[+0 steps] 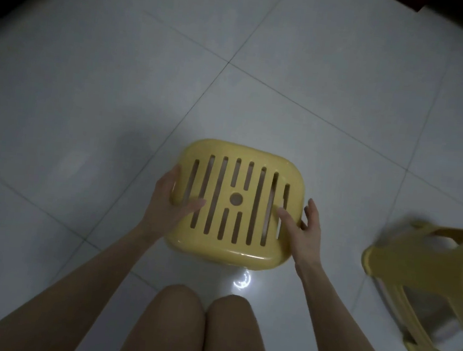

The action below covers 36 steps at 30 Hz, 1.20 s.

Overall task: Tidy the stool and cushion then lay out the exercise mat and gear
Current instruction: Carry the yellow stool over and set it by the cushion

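A yellow plastic stool (238, 176) with a slotted square seat stands upright on the white tiled floor, seen from above in front of my knees. My left hand (170, 203) grips the seat's left edge, thumb on top and fingers curled under. My right hand (305, 226) holds the seat's right edge, thumb resting on the slats and fingers along the side. No cushion, mat or gear is in view.
A second yellow plastic stool (429, 267) lies tipped on its side at the right edge. My bare knees (202, 329) are at the bottom centre. Dark furniture edges (2, 2) border the top left and top right corners. A lamp glare (242, 280) shines on the tiles.
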Tool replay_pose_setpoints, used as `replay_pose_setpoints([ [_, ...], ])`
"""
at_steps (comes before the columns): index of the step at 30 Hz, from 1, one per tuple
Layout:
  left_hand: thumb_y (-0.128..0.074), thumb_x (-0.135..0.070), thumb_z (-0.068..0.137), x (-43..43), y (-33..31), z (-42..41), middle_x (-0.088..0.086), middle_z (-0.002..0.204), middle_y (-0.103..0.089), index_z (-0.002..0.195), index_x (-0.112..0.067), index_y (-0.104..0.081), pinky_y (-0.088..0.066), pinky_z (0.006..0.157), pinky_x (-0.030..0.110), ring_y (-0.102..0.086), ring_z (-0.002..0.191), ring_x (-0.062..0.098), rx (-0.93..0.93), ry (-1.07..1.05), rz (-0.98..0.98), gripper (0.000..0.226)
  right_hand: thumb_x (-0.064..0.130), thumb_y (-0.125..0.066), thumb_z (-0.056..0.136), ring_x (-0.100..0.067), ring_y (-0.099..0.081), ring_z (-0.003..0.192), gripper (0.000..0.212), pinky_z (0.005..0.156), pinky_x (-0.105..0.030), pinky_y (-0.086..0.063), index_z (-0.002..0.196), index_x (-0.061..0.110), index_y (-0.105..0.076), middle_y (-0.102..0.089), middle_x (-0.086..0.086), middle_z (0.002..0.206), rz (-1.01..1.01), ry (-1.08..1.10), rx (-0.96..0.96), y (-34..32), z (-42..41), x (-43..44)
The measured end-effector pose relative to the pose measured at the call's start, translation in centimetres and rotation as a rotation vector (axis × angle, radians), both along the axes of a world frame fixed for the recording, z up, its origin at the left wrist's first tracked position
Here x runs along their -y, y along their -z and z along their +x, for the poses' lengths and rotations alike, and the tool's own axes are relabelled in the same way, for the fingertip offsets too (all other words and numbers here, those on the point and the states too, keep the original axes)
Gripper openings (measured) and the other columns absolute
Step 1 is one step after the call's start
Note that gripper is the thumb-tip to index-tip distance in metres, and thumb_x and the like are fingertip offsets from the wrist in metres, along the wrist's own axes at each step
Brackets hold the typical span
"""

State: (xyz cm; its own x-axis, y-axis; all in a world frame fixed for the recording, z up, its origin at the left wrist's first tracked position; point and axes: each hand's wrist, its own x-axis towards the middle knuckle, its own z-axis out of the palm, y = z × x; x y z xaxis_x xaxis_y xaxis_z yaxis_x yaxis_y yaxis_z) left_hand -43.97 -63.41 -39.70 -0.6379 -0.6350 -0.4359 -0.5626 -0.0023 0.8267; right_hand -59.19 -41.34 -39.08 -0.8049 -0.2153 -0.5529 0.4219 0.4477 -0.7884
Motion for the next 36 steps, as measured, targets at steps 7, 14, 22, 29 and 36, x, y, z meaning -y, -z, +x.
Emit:
replay_pose_setpoints([
  [7,-0.077,-0.051,0.058,0.8,3.3,0.7,-0.011,0.145,-0.037,0.148,-0.039,-0.018,-0.034,0.102,0.033,-0.039,0.126,0.008,0.023,-0.066,-0.012,0.108,0.030,-0.077,0.076,0.000,-0.066,0.092,0.063,0.082,-0.034,-0.057,0.132,0.032,-0.049,-0.067,0.015,0.108,-0.061,-0.038,-0.099,2.7,-0.1,0.4],
  [14,-0.078,-0.047,0.057,0.4,-5.6,3.1,-0.008,0.145,-0.041,0.148,-0.037,-0.021,-0.035,0.108,0.039,-0.043,0.129,0.014,0.013,-0.139,0.033,0.108,0.028,-0.078,0.076,-0.018,-0.061,0.112,0.072,0.097,-0.047,-0.050,0.139,0.026,-0.045,-0.063,0.004,0.125,-0.083,-0.065,-0.054,-7.0,1.0,0.9],
  [22,-0.085,-0.034,0.062,1.3,-29.6,7.2,-0.008,0.145,-0.041,0.148,-0.033,-0.024,-0.035,0.105,0.030,-0.044,0.127,0.010,-0.032,-0.265,0.037,0.105,0.028,-0.078,0.076,-0.013,-0.062,0.109,0.076,0.097,-0.042,-0.050,0.143,0.024,-0.041,-0.063,0.004,0.125,-0.079,-0.154,-0.037,-30.3,3.3,3.5],
  [29,-0.084,-0.031,0.068,2.9,-44.8,10.7,-0.008,0.141,-0.046,0.146,-0.035,-0.028,-0.040,0.102,0.035,-0.048,0.125,0.014,-0.064,-0.401,-0.047,0.096,0.025,-0.079,0.076,0.002,-0.062,0.101,0.077,0.083,-0.015,-0.051,0.143,0.025,-0.040,-0.063,0.012,0.122,-0.167,-0.280,-0.088,-45.7,4.2,7.7],
  [36,-0.085,-0.035,0.064,2.2,-51.0,13.5,-0.011,0.142,-0.041,0.146,-0.034,-0.028,-0.037,0.100,0.030,-0.045,0.122,0.010,-0.104,-0.602,-0.153,0.099,0.027,-0.081,0.074,-0.009,-0.057,0.116,0.086,0.099,-0.030,-0.048,0.146,0.022,-0.035,-0.055,0.006,0.135,-0.251,-0.460,-0.099,-52.3,4.2,11.5],
])
